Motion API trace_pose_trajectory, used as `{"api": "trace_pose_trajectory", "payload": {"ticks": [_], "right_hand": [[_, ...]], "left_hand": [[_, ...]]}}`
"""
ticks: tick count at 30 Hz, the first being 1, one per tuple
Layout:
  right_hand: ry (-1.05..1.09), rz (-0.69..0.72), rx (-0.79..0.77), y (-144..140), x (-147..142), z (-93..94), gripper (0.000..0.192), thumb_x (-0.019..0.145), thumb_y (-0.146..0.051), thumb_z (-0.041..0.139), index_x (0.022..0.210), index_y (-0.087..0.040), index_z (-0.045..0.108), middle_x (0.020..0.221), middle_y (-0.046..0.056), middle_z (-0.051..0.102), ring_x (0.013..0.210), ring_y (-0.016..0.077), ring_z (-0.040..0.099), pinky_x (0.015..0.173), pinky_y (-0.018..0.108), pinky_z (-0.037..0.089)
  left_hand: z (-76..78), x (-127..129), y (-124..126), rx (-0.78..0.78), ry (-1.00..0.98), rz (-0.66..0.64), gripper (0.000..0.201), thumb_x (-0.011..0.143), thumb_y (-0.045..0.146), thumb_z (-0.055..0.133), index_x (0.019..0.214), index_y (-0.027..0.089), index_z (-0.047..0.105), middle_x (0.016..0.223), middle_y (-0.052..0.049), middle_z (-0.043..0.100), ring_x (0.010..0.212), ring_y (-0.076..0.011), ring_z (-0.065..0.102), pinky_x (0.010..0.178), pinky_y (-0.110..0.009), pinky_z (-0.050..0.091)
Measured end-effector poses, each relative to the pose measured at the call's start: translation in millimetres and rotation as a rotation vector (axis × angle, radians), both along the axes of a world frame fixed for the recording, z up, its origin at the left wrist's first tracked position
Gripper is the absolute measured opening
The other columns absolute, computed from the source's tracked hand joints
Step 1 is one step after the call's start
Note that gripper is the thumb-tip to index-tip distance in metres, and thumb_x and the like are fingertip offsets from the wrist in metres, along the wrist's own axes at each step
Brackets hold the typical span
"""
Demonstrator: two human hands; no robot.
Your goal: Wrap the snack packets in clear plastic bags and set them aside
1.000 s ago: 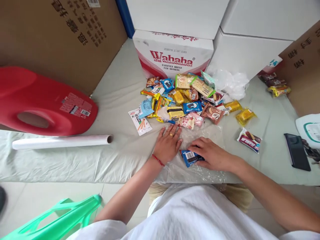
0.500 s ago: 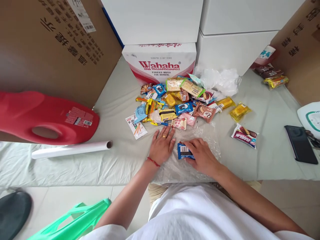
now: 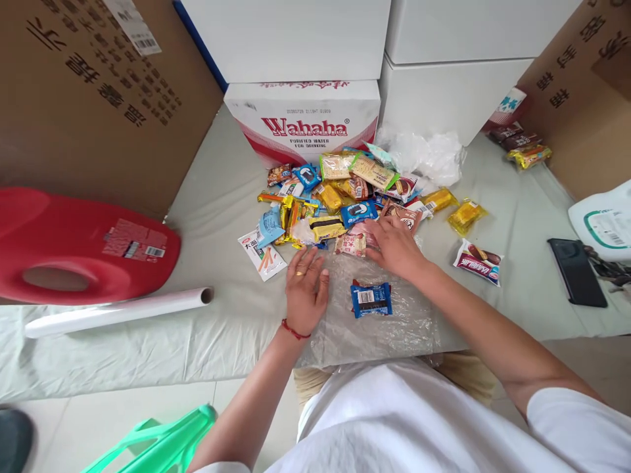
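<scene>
My left hand (image 3: 304, 292) lies flat, fingers outstretched, on the clear plastic film (image 3: 335, 328) just below the snack pile. My right hand (image 3: 394, 246) reaches into the pile's near right edge. Its thumb and fingers are apart over a pink snack packet (image 3: 373, 240), beside a cream-and-red packet (image 3: 350, 245). A brown wafer packet (image 3: 405, 213) is partly hidden behind this hand. Between my forearms, a blue snack packet (image 3: 372, 300) sits on the film with a bit of red showing beneath it. A white packet with an orange picture (image 3: 262, 255) lies left of the pile.
Behind the pile stand a Wahaha carton (image 3: 305, 125) and crumpled clear plastic (image 3: 426, 157). A red jug (image 3: 83, 243) and a white roll (image 3: 118, 312) are at left. To the right lie a purple-and-white packet (image 3: 479, 262), a yellow packet (image 3: 466, 217) and a phone (image 3: 576, 272).
My right hand has let go of the blue packet, leaving it on the film, and moved up to the pile. My left hand has drawn slightly back from the pile. The camera view has shifted.
</scene>
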State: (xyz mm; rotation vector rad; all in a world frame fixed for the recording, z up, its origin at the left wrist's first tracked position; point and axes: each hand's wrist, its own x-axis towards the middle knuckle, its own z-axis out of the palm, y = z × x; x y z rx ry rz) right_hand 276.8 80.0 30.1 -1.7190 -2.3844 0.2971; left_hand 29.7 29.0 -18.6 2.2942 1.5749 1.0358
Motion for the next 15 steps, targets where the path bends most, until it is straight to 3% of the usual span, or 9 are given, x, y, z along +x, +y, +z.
{"api": "trace_pose_trajectory", "payload": {"ticks": [3,6,9,15], "right_hand": [[-0.088,0.038,-0.057,12,-5,-1.2,0.028,0.091,-0.031,0.067,0.114,-0.016,0.072,0.108,0.015,0.071,0.117,0.0367,0.051,0.103,0.051,0.037],[-0.056,0.084,-0.104,15,-5,-0.9,0.014,0.092,-0.024,0.063,0.095,-0.017,0.076,0.095,0.011,0.072,0.11,0.0324,0.054,0.1,0.045,0.038],[0.011,0.139,-0.153,15,0,2.6,0.014,0.092,-0.02,0.061,0.095,-0.018,0.075,0.093,0.009,0.07,0.099,0.0262,0.058,0.089,0.035,0.041],[0.209,0.307,-0.082,-16,11,22.5,0.019,0.099,-0.019,0.052,0.102,-0.017,0.071,0.096,0.007,0.063,0.087,0.0181,0.059,0.073,0.027,0.04]], "left_hand": [[17.9,-4,-13,0.112,0.025,0.041,0.028,0.099,0.032,0.051,0.117,0.024,0.071,0.13,-0.008,0.068,0.134,-0.0287,0.051,0.112,-0.051,0.042],[28.3,-6,-28,0.139,0.169,-0.224,0.032,0.096,0.041,0.058,0.125,0.034,0.07,0.128,-0.005,0.069,0.125,-0.0291,0.055,0.108,-0.049,0.039],[25.9,-2,-37,0.129,0.287,-0.462,0.039,0.095,0.044,0.061,0.134,0.045,0.064,0.125,-0.002,0.07,0.116,-0.0257,0.056,0.104,-0.044,0.036],[17.4,7,-35,0.198,0.272,-0.477,0.033,0.096,0.029,0.063,0.128,0.034,0.069,0.092,-0.003,0.071,0.086,-0.0194,0.053,0.081,-0.038,0.033]]}}
